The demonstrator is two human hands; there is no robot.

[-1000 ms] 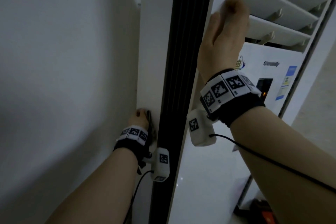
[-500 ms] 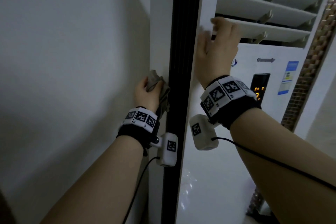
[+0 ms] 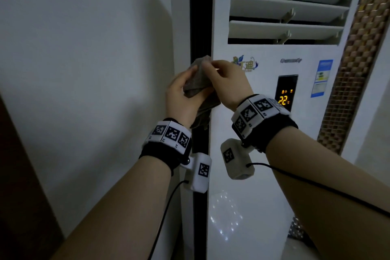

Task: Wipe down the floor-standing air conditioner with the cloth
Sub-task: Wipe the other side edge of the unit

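The tall white floor-standing air conditioner [image 3: 261, 154] fills the middle and right of the head view, with a black side strip [image 3: 200, 17] along its left edge and open louvres [image 3: 285, 6] at the top. A crumpled grey cloth [image 3: 198, 82] hangs in front of the strip. My left hand [image 3: 182, 99] grips the cloth from below and the left. My right hand [image 3: 228, 82] pinches the cloth's upper edge with thumb and fingers. Part of the cloth is hidden between the two hands.
A white wall [image 3: 84, 69] stands close on the left. The unit's dark display panel [image 3: 286, 92] glows 22 in orange. A gold mosaic strip [image 3: 354, 69] runs down the right. Sensor boxes with black cables hang from both wrist bands.
My left hand has lifted the cloth off the unit's side. My right hand has come down from the louvres and taken hold of the cloth's top edge.
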